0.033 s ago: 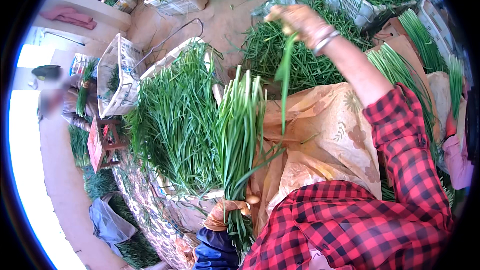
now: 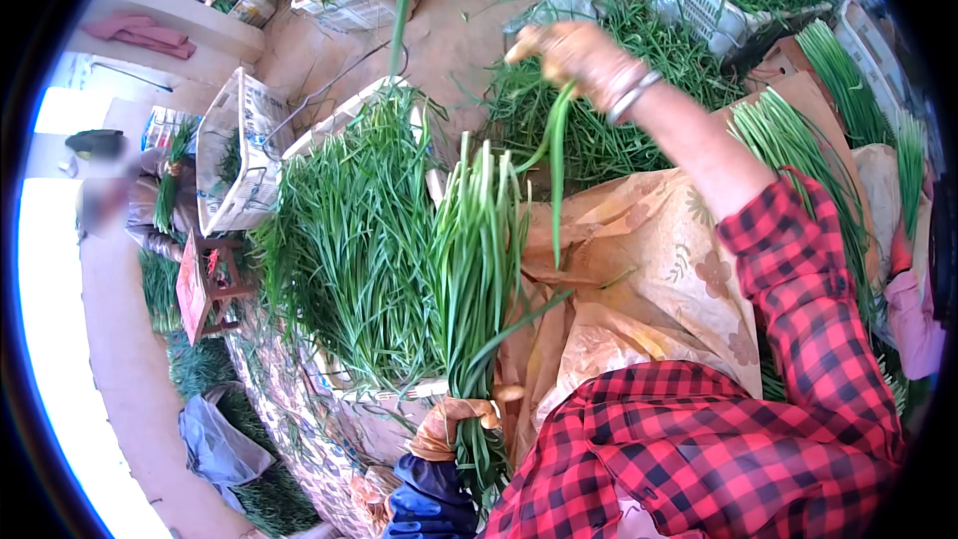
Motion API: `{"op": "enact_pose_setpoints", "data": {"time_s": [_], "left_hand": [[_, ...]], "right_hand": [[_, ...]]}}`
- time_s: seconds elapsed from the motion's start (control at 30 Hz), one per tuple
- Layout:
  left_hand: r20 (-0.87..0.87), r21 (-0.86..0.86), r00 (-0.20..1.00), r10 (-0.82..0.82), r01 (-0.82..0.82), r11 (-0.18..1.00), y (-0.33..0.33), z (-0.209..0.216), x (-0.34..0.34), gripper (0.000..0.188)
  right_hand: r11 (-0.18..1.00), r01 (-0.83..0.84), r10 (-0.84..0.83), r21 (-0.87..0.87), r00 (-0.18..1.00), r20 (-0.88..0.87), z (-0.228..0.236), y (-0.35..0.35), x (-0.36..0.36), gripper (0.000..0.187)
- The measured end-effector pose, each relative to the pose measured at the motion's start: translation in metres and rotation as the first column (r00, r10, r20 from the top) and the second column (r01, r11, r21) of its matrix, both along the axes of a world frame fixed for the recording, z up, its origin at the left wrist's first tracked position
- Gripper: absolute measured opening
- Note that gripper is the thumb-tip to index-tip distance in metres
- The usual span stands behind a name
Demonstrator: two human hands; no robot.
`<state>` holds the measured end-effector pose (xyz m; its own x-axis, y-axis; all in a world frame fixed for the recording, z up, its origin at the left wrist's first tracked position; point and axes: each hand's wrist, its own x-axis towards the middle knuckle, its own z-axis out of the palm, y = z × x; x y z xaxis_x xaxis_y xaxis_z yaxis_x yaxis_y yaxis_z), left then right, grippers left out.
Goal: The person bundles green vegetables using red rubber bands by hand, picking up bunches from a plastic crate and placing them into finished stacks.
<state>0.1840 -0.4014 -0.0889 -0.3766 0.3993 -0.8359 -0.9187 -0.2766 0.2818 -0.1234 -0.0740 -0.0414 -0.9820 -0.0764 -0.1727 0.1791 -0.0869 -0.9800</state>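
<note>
My left hand (image 2: 461, 421), in a stained orange-brown glove, is wrapped round the lower part of a bundle of garlic chives (image 2: 474, 250). The bundle stands nearly upright, its pale cut ends at the top. My right hand (image 2: 584, 58), also gloved and with a silver bangle (image 2: 634, 95) at the wrist, is raised over a heap of loose chives (image 2: 639, 130). A few long chive leaves (image 2: 559, 175) hang from its closed fingers. Beyond the bundle, a single green leaf (image 2: 404, 10) is in mid-air. A crate heaped with chives (image 2: 349, 240) stands left of the bundle.
A flowered apron (image 2: 659, 250) covers my lap. At right, tidy chive bundles (image 2: 788, 140) lie on cardboard. White plastic crates (image 2: 689, 0) stand at the far right, another (image 2: 239, 155) at left by a small red stool (image 2: 205, 284). A person (image 2: 150, 195) sits at far left holding a bundle.
My right hand has moved a little left and down, with the leaves still hanging from it. The leaf in the air, blurred before, is now lower and further left. My left hand stays in place.
</note>
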Motion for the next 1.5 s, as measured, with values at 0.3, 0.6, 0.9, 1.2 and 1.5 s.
{"op": "enact_pose_setpoints", "data": {"time_s": [0.3, 0.6, 0.9, 1.2, 1.5], "left_hand": [[-0.178, 0.353, 0.919, 0.352, -0.274, 0.894, 0.016, -0.041, 0.029, 0.021], [0.145, 0.563, 0.92, 0.365, -0.38, 0.733, 0.029, -0.027, 0.013, 0.035], [0.259, 0.751, 0.868, 0.423, -0.457, 0.477, 0.038, -0.031, 0.015, 0.066], [0.179, 0.613, 0.91, 0.373, -0.4, 0.681, 0.024, -0.043, 0.018, 0.027], [0.028, 0.35, 0.98, 0.198, -0.195, 0.916, -0.019, -0.06, 0.022, 0.051]], "right_hand": [[0.876, -0.301, 0.379, -0.377, 0.913, 0.153, -0.061, -0.065, 0.064, 0.025], [0.864, 0.296, -0.083, 0.408, 0.882, -0.464, 0.071, 0.049, -0.012, 0.014], [0.729, -0.014, 0.49, 0.684, 0.709, -0.508, 0.104, 0.043, 0.026, 0.031], [0.598, 0.151, 0.567, 0.787, 0.614, -0.548, 0.047, 0.083, -0.024, 0.085], [0.793, 0.466, 0.342, 0.391, 0.19, -0.92, 0.106, 0.118, -0.053, 0.018]]}}
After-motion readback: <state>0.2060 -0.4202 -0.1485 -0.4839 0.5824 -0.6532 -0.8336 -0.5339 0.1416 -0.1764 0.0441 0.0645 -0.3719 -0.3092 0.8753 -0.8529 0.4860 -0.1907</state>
